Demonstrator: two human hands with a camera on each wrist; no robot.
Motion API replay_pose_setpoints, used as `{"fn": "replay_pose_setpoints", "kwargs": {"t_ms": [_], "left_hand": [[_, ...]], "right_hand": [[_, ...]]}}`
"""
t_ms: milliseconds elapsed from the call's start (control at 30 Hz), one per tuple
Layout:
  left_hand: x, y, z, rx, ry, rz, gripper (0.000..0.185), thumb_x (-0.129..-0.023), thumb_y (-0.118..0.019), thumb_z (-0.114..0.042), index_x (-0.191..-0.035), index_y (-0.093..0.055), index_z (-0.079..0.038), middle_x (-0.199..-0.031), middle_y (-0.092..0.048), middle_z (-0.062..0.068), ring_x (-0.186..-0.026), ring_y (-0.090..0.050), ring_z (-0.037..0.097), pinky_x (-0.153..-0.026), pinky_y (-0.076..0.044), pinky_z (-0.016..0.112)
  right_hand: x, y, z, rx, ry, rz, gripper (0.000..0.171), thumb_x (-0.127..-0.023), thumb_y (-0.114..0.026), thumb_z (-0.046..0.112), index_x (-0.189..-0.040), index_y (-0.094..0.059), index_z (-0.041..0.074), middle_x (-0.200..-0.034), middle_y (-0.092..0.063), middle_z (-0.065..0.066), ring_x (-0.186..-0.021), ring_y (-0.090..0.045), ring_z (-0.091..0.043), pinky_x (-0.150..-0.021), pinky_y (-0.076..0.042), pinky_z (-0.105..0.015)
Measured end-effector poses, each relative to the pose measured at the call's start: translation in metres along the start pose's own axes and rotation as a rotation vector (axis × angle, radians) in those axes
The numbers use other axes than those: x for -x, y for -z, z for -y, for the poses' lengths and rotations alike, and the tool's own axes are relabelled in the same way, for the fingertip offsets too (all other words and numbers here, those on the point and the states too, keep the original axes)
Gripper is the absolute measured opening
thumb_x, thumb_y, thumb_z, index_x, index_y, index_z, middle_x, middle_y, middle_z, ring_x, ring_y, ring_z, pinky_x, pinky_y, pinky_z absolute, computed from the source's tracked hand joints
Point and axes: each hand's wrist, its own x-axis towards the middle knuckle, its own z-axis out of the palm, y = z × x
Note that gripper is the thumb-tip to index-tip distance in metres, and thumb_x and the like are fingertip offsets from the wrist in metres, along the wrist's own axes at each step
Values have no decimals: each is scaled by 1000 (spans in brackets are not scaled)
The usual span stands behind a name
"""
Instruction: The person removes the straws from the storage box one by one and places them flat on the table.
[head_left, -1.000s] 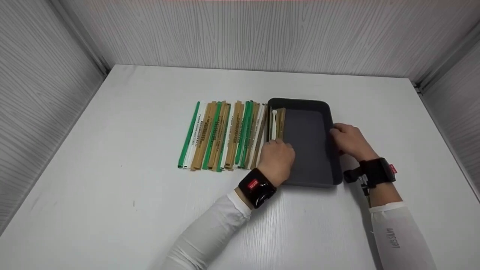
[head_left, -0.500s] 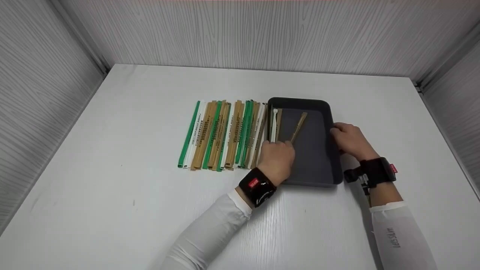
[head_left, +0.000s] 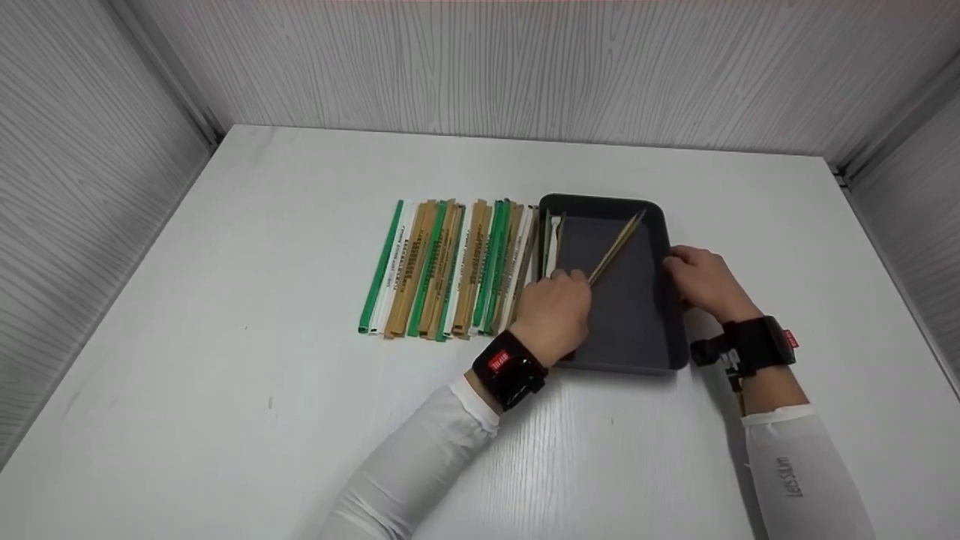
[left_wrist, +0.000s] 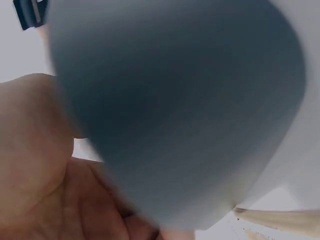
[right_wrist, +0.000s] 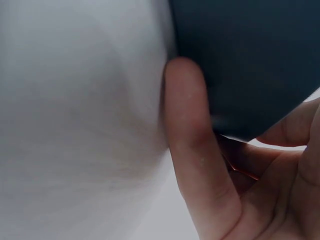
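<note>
A dark grey tray (head_left: 626, 322) lies on the table, its left edge against a row of slim paper-wrapped sticks (head_left: 442, 270) in green, white and brown. Over the tray's left side, my left hand (head_left: 553, 311) has curled fingers that grip brown paper-wrapped sticks (head_left: 619, 244), which slant up to the right; the grip itself is hidden. Beyond the knuckles, a white stick with a rounded tip (head_left: 553, 240) stands along the tray's left wall. My right hand (head_left: 705, 281) pinches the right rim; its thumb (right_wrist: 187, 100) presses the tray wall in the right wrist view.
The white table (head_left: 225, 420) extends around the tray. Grey wood-grain panels (head_left: 480, 67) enclose it at the back and on both sides. Black camera straps (head_left: 510, 371) sit on the wrists.
The brown sticks have swung from the tray's left side to a rightward slant, with their far ends now near the upper right corner. My right hand keeps its place on the rim.
</note>
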Motion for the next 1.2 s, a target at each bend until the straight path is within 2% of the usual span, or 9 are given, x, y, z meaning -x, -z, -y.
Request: {"fn": "replay_pose_setpoints", "kwargs": {"t_ms": [100, 367, 567, 700, 833, 967, 1067, 1167, 1200], "left_hand": [[1, 4, 2, 67, 6, 9, 26, -92, -75, -13, -114, -65, -3, -99, -69, 10, -79, -70, 22, -60, -59, 35], [0, 9, 4, 106, 5, 19, 29, -92, -76, -12, -116, -65, -1, -103, -68, 11, -84, -70, 24, -64, -60, 36], [2, 22, 14, 247, 33, -37, 25, -99, -63, -8, -121, -61, 3, -105, -64, 13, -81, -67, 23, -61, -57, 33], [4, 37, 31, 373, 60, -129, 19, -99, -55, -1, -117, -59, 4, -101, -61, 13, -75, -59, 21, -59, -52, 31], [7, 51, 54, 432, 110, -189, 26, -96, -55, 3, -122, -57, 5, -104, -59, 15, -75, -57, 22, -59, -52, 32], [11, 60, 78, 442, 182, -201, 32, -94, -57, 6, -127, -57, 6, -108, -59, 16, -80, -57, 24, -63, -53, 34], [16, 60, 95, 403, 239, -202, 30, -94, -56, 7, -123, -58, 7, -110, -58, 19, -84, -57, 26, -65, -53, 37], [20, 57, 110, 361, 283, -212, 43, -93, -60, 8, -135, -55, 11, -125, -57, 27, -88, -62, 32, -64, -57, 41], [22, 56, 114, 346, 297, -211, 43, -92, -63, 8, -133, -55, 12, -128, -57, 28, -89, -63, 33, -65, -58, 42]], "right_hand": [[0, 1, -1, 3, -1, -1, 46, -111, -35, 25, -137, -58, -6, -93, -59, -15, -80, -60, -23, -63, -57, -33], [0, 2, -2, -1, -5, -2, 46, -110, -35, 25, -134, -59, -5, -90, -59, -13, -77, -61, -22, -63, -57, -33], [1, 2, -3, -3, -5, 8, 47, -111, -34, 24, -140, -55, -7, -95, -60, -16, -79, -62, -22, -64, -57, -32], [1, 2, -3, -7, -9, 6, 47, -111, -34, 24, -140, -56, -6, -96, -60, -16, -82, -61, -22, -65, -57, -32], [0, 1, -3, -4, -5, 1, 48, -111, -34, 24, -141, -55, -6, -99, -61, -18, -83, -62, -23, -65, -58, -32], [0, 1, -2, -4, -5, -1, 48, -111, -34, 24, -141, -55, -6, -103, -62, -21, -84, -62, -23, -64, -57, -32], [0, 0, -1, -11, -6, -1, 49, -111, -34, 25, -144, -53, -6, -106, -62, -22, -84, -62, -23, -64, -57, -32], [1, 0, 0, -16, -3, -5, 48, -111, -35, 25, -142, -55, -6, -103, -62, -20, -82, -62, -22, -64, -58, -32], [1, 0, 0, -16, -2, -7, 47, -111, -35, 25, -140, -56, -6, -101, -61, -19, -81, -62, -22, -63, -58, -32]]}}
